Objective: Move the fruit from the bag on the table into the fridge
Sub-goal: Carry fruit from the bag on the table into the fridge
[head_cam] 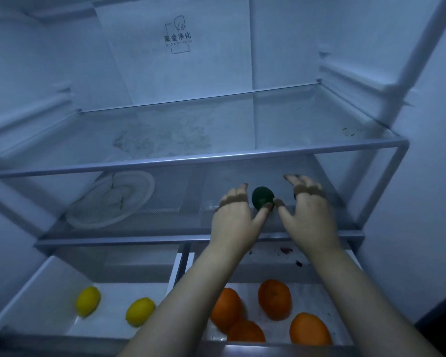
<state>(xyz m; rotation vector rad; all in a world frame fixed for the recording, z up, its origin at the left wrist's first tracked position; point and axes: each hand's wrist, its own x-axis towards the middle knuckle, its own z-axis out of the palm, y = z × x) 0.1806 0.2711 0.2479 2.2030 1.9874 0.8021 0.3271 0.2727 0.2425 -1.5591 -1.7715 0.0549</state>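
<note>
A dark green round fruit [262,198] rests on the fridge's lower glass shelf [126,239], toward the right. My left hand [233,220] is just left of it, fingers spread, thumb tip touching the fruit's lower front. My right hand [309,215] is just right of it, fingers spread, thumb close to the fruit. Neither hand wraps around it. A small dark shape behind my right fingers is too hidden to identify. Below, the left drawer [36,292] holds two lemons [88,301] and the right drawer [345,325] holds several oranges [274,298].
A white dish [108,199] lies on the left half of the lower shelf. The upper glass shelf [191,159] hangs right above my hands, stained and bare. The fridge's side wall [410,176] rises at the right. The bag and the table are out of view.
</note>
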